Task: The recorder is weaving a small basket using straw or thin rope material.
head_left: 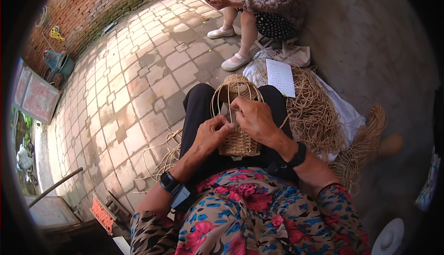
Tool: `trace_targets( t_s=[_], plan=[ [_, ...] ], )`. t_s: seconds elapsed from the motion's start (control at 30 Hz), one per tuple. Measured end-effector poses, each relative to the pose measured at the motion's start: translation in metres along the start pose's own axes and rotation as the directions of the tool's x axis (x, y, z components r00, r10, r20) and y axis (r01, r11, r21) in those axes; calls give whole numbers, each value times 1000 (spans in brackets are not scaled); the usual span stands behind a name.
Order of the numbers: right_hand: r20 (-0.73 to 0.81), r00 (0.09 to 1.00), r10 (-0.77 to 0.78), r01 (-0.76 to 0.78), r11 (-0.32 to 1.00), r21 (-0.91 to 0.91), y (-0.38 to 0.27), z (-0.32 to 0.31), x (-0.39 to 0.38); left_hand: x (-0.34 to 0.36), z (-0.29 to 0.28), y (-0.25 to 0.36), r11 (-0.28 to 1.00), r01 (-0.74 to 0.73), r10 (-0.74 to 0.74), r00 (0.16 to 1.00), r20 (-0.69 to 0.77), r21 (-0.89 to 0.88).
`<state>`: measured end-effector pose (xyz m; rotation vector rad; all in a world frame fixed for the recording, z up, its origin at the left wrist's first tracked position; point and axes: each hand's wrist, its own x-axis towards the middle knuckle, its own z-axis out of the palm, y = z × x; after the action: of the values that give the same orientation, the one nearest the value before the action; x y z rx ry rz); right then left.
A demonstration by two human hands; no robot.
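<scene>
Two grips — left hand (212,132) and right hand (254,117) — pinch thin tan strands (231,113) at the rim of a round, tan, woven-fibre basket (239,145) between black-trousered knees (198,103), its contents hidden. Right of the basket: heaped brown twine (314,111).

Left arm (156,198) and right arm (318,169) angle inward. Left hand (210,134) is bent in a pinch. Right hand (255,120) sits slightly higher, curled, back upward.
</scene>
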<state>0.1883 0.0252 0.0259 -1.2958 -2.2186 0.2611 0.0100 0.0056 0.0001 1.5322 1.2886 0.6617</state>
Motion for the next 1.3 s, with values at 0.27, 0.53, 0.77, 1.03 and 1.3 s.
trace_targets(
  t_s=[0.27,0.53,0.77,1.03,1.3],
  plan=[
    [-28,992,120,-107,952,288,10,-36,-49,-5,-4,1,955,52,-24,995,97,-292],
    [47,971,235,-239,943,233,29,-35,-67,-10,-3,19,987,-159,155,983,-98,-35],
    [-16,959,285,-266,912,311,26,-39,-71,-9,10,52,929,-302,294,953,68,213],
    [324,818,475,-560,530,636,32,-51,-97,-4,17,46,993,-19,36,989,146,-115],
    [442,799,408,-284,-391,875,32,-26,-82,-4,2,9,907,51,27,983,179,-419]
  ],
)
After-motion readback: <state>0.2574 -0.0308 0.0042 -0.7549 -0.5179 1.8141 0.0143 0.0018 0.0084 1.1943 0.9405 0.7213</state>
